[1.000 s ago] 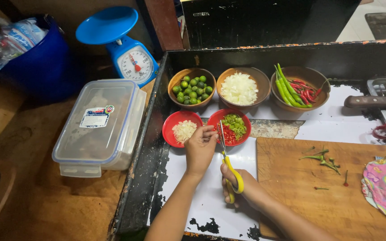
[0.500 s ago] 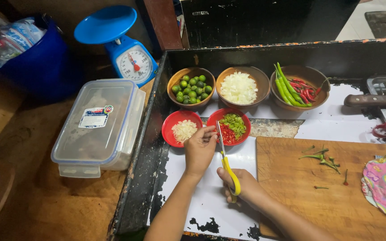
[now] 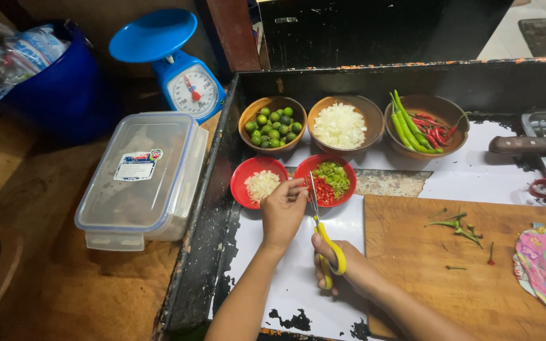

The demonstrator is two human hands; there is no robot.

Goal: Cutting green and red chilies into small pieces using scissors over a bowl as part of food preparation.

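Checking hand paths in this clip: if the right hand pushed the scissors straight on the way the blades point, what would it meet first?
Probably the red bowl of chopped chillies: the scissors in the right hand point up at its near rim, beside the left hand. Height above it is unclear.

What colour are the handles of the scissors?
Yellow; the scissors are in the right hand, seen in the head view.

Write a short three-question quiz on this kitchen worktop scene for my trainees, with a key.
1. True or false: the right hand holds yellow-handled scissors.
2. Which bowl do the scissor blades reach over?
A. the red bowl of chopped chillies
B. the brown bowl of small limes
C. the brown bowl of chopped onion
3. Fill in: the left hand has its fingertips by the blades, next to the red bowl of pale ____ pieces.

Key: 1 true; 2 A; 3 chopped.
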